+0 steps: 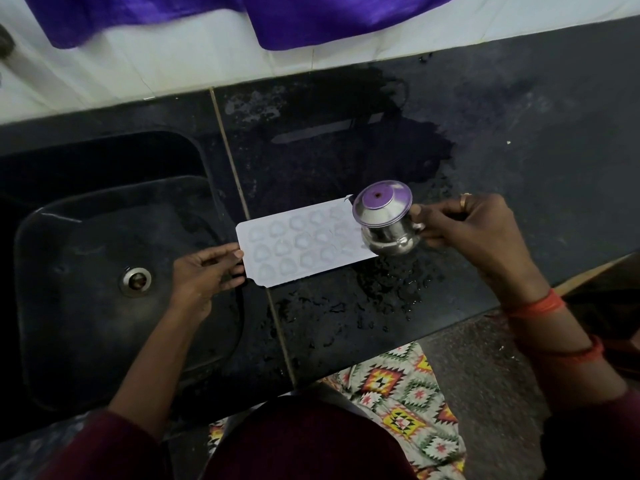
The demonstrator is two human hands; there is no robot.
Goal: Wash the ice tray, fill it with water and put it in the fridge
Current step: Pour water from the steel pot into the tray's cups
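A white ice tray (298,242) with several round cells lies flat on the wet black counter (502,140), just right of the sink. My left hand (207,271) pinches the tray's left end, thumb on top. My right hand (474,230) grips a small steel pot (384,220) and holds it tilted over the tray's right end, its mouth facing up toward me. The pot hides the tray's right corner. Water glistens in the cells.
A black sink (104,271) with a metal drain (135,281) sits at the left. Puddles and droplets cover the counter around the tray. A white tiled wall with purple cloth (311,15) hanging runs along the back. The counter's front edge is near my body.
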